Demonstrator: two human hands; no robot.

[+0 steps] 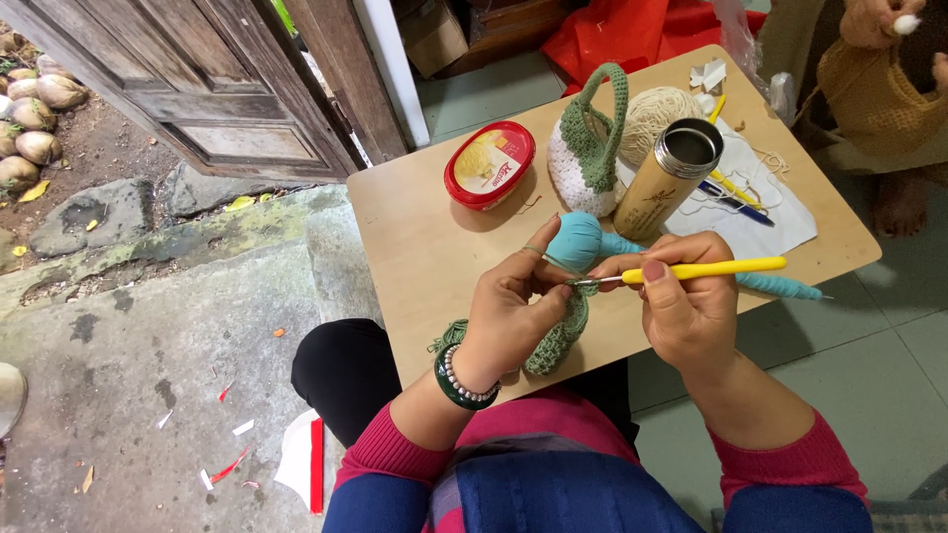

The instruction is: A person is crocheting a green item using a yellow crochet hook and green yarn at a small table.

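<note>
Looking down from the head camera, I see a small tan wooden counter (415, 237) set beside a weathered wooden door (197, 79) and a stone step. On the counter, from big to small: a sheet of white paper (770, 222), a white and green crocheted bag (585, 148) with a loop handle, a ball of cream yarn (657, 114), a gold metal flask (670, 178) standing upright with its top open, and a red oval tub (489, 165) with its lid on. At the near edge my two hands meet over the work. My left hand (509, 316) is closed around a green crochet piece (558, 341) that hangs just past the counter's edge, with a strand of yarn over the forefinger. My right hand (686, 301) pinches a yellow-handled crochet hook (691, 271), its metal tip at the top of the piece. Behind my fingers lies a teal yarn-covered shape (583, 242) — touching the counter. I judge the green piece to be light, soft and floppy, best held near the working edge; the hook is thin, stiff and light, gripped on its handle. Another person's hand (874, 20) shows at the far right corner.
</note>
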